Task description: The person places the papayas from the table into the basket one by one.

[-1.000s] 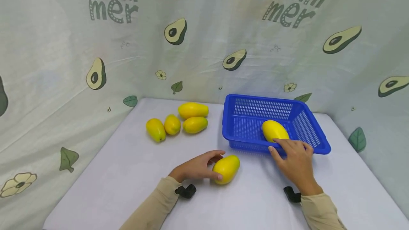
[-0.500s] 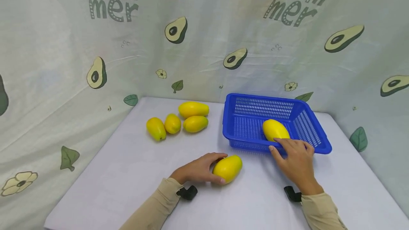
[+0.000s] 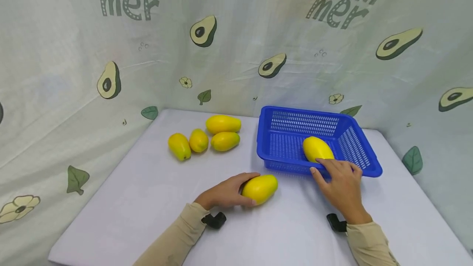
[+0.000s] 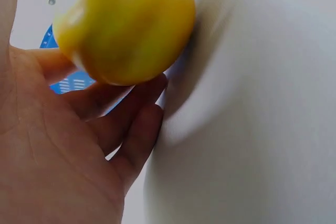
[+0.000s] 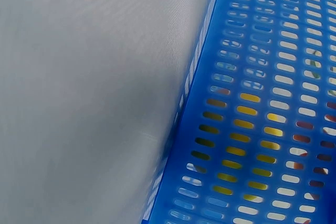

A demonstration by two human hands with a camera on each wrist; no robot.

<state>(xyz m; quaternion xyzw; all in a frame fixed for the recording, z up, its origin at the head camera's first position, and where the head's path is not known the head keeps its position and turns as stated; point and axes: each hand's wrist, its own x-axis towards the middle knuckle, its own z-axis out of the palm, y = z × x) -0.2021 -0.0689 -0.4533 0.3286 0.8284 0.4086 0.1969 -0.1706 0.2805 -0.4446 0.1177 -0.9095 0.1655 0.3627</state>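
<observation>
My left hand (image 3: 226, 192) grips a yellow mango (image 3: 260, 189) in front of the basket, its thumb on the near side and fingers round the far side. In the left wrist view the mango (image 4: 131, 30) sits between thumb and fingers, close over the white surface. My right hand (image 3: 341, 188) holds the front rim of the blue plastic basket (image 3: 271, 161), thumb outside and fingers over the edge. Another yellow mango (image 3: 315, 147) lies in the basket beside those fingers. Through the slots of the basket wall (image 5: 181, 145), yellow fruit and parts of fingers show in the right wrist view.
Several more mangoes lie grouped at the back left of the white table (image 3: 148, 208), among them a large one (image 3: 223, 124) and a green-tinged one (image 3: 179, 146). A printed cloth (image 3: 229, 7) hangs behind the table and along its sides.
The left hand's fingers have closed round the mango, which has turned a little and lies slightly more to the left. My right hand has stayed on the basket rim.
</observation>
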